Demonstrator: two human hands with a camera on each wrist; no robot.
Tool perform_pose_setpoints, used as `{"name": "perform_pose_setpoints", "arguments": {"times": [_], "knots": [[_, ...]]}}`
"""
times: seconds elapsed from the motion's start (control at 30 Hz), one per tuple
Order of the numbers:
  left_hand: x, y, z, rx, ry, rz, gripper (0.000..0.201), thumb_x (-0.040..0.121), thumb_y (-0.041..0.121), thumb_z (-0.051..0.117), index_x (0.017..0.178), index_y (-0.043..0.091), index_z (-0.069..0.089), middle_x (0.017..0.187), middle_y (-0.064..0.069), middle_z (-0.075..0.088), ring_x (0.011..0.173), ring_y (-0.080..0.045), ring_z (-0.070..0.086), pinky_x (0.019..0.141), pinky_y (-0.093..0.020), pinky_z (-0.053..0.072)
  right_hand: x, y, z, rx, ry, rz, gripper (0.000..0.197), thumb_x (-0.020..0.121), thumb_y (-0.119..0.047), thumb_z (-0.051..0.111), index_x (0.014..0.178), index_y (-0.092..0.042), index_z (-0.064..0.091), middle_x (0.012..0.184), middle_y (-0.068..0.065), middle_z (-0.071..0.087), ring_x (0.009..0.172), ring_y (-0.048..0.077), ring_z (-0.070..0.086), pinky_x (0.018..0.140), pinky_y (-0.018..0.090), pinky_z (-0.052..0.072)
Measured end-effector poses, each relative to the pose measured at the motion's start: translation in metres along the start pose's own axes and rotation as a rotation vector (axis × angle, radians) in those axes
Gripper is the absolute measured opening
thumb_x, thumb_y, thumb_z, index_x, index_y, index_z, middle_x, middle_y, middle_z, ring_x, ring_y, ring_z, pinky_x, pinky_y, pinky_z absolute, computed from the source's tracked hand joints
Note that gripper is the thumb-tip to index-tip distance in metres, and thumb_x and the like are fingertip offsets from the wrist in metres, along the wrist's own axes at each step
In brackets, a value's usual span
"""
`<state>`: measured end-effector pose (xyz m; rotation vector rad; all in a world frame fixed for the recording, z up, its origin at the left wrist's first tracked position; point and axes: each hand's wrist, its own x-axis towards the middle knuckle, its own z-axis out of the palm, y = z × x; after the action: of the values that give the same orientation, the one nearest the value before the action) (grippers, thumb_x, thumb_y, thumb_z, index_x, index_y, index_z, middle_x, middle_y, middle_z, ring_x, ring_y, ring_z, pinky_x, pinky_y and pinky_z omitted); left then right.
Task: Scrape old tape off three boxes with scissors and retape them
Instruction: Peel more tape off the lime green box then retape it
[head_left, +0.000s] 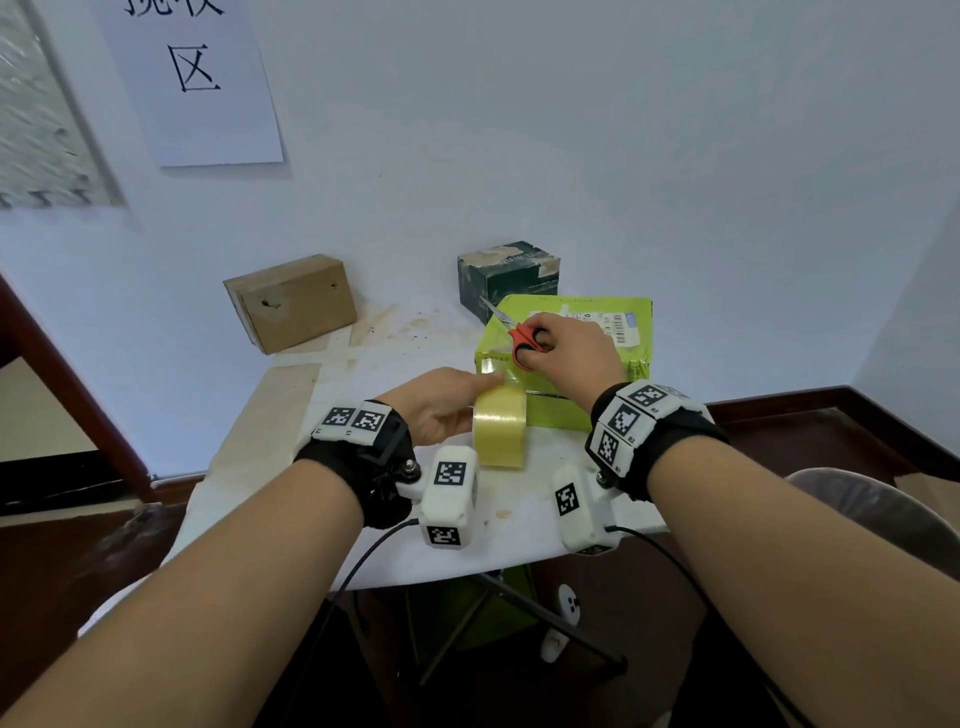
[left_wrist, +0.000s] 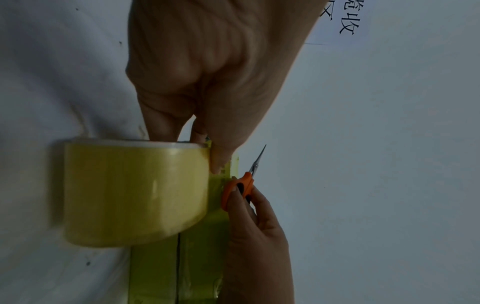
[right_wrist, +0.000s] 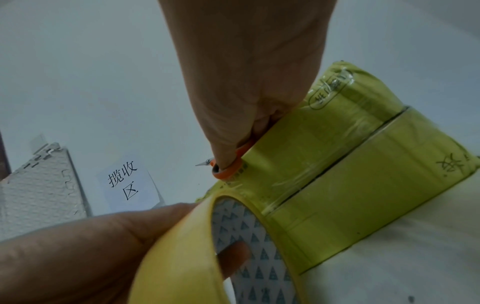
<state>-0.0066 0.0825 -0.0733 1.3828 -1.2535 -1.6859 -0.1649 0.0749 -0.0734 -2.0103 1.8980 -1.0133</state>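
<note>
Our right hand (head_left: 571, 353) is hiding much of the green box (head_left: 597, 312) top, fingers curled through the scissors (head_left: 522, 340). Our left hand (head_left: 441, 405) is gripping the tape roll (head_left: 500, 434) against the box's near face, mid-table (head_left: 291, 415).

- Green box (head_left: 582, 410), centre frame, clear tape over its seam.
- Yellowish tape roll (head_left: 500, 429) on edge against its front.
- Red-handled scissors (head_left: 521, 338) on top, blades closed.
- Brown box (head_left: 291, 301) upper left; dark box (head_left: 506, 275) behind.
</note>
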Motion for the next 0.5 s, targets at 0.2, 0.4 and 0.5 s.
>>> {"name": "perform_pose_setpoints", "arguments": {"times": [0.2, 0.4, 0.5], "knots": [[0.0064, -0.0025, -0.0030, 0.028, 0.008, 0.025, 0.014, 0.096, 0.021, 0.058, 0.096, 0.007, 0.061, 0.090, -0.004, 0.068, 0.077, -0.011, 0.064, 0.067, -0.020, 0.056, 0.0013, -0.0010, 0.0005, -0.014, 0.000, 0.007, 0.027, 0.084, -0.031, 0.064, 0.110, -0.025, 0.064, 0.103, -0.003, 0.069, 0.099, 0.019, 0.061, 0.076, 0.030, 0.047], [0.0079, 0.0003, -0.0053, 0.063, 0.003, 0.017, 0.015, 0.095, 0.019, 0.058, 0.097, 0.005, 0.061, 0.089, -0.006, 0.068, 0.076, -0.012, 0.065, 0.064, -0.020, 0.057, 0.0021, -0.0007, 0.0031, -0.016, 0.009, 0.016, 0.027, 0.083, -0.030, 0.065, 0.110, -0.025, 0.065, 0.104, -0.001, 0.069, 0.099, 0.022, 0.061, 0.079, 0.034, 0.050], [0.0084, 0.0014, -0.0059, 0.087, 0.007, 0.004, 0.013, 0.095, 0.017, 0.059, 0.098, 0.004, 0.061, 0.087, -0.006, 0.068, 0.068, -0.010, 0.066, 0.060, -0.019, 0.058, 0.0017, -0.0004, 0.0026, -0.029, 0.012, 0.004, 0.026, 0.084, -0.030, 0.064, 0.109, -0.024, 0.064, 0.103, -0.002, 0.069, 0.098, 0.023, 0.061, 0.075, 0.031, 0.047]]}}
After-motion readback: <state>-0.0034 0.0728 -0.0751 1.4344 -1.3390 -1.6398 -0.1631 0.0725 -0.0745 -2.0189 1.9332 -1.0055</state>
